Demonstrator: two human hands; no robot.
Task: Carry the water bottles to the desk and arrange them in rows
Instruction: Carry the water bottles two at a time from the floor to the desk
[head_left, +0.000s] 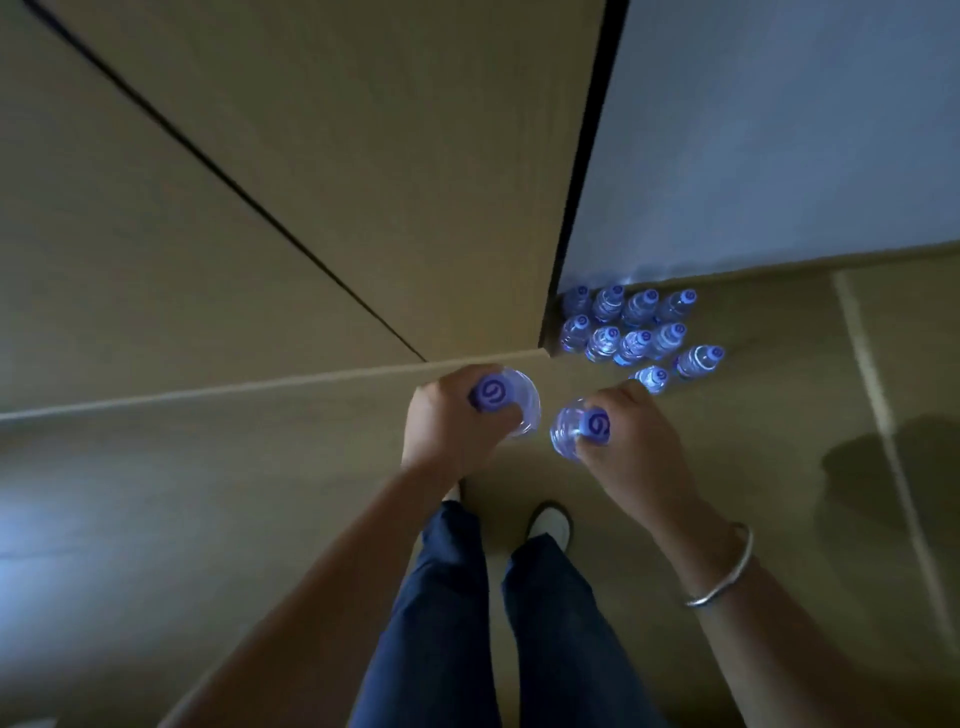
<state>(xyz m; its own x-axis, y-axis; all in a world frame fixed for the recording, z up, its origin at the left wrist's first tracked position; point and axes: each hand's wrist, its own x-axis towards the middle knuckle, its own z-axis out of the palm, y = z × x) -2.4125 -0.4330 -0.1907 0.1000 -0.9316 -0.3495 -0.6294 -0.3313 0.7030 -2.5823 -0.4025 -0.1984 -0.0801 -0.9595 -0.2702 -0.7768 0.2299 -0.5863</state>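
Fingers (498, 415) of the left hand (447, 426) are curled tight round the neck of a clear water bottle (522, 402), with the purple cap (489, 394) showing between them, so the bottle hangs below the hand. Fingers (621, 395) of the right hand (634, 441) are closed in the same way on a second bottle (566, 431), its purple cap (597, 423) tucked against the palm side. The two held bottles are close together but apart, both seen from above, over the tan floor (208, 493).

Taking the floor group of bottles (634, 327) as the landmark: it stands in the corner where a pale wall (779, 130) meets a tan panel (363, 156), in two rough rows of four with two more bottles beside them on the near side. The right hand is just nearer than this group, its knuckles almost at the closest bottle (652, 378); whether they touch I cannot tell. The left hand is farther from the group, to its left and nearer.

A metal bangle (727, 571) sits on the right wrist. Below the hands are dark blue trouser legs (441, 597) and a light shoe (550, 522) on the floor. The picture is dim and slightly blurred.
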